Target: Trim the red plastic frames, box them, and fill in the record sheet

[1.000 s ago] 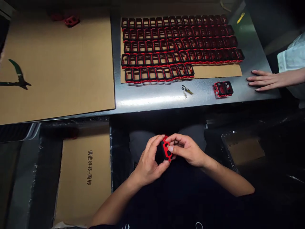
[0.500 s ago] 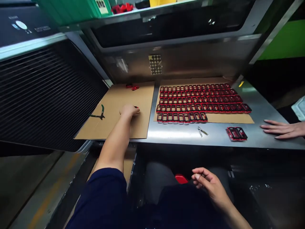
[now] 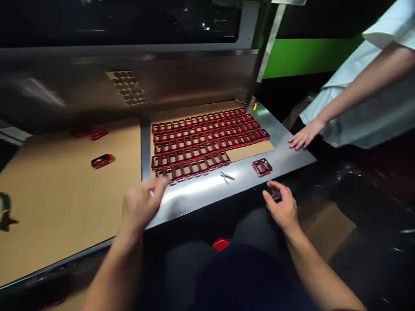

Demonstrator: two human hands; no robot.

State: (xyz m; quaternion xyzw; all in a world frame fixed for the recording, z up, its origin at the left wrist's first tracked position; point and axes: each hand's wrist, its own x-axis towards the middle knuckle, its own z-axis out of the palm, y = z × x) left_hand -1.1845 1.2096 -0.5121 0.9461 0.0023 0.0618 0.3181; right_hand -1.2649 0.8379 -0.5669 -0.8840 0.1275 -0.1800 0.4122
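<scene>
My left hand is over the right edge of the left cardboard sheet. It is smeared by motion, with its fingers looking curled, and no object shows in it. Left of it, a red-and-black part lies on that sheet. My right hand hovers just off the bench's front edge, thumb and fingers apart, with nothing visible between them. Closest to it on the metal bench is a pair of red-and-black frames. Small metal nail clippers lie farther left.
Rows of red-and-black frames cover a second cardboard sheet. More red parts sit at the left sheet's back, with green-handled pliers at far left. Another person's hand rests on the bench at right.
The view has swung right. My left hand has come off the red-and-black part, which stays on the cardboard, and moved right. My right hand has risen towards the bench edge, its fingers spreading.
</scene>
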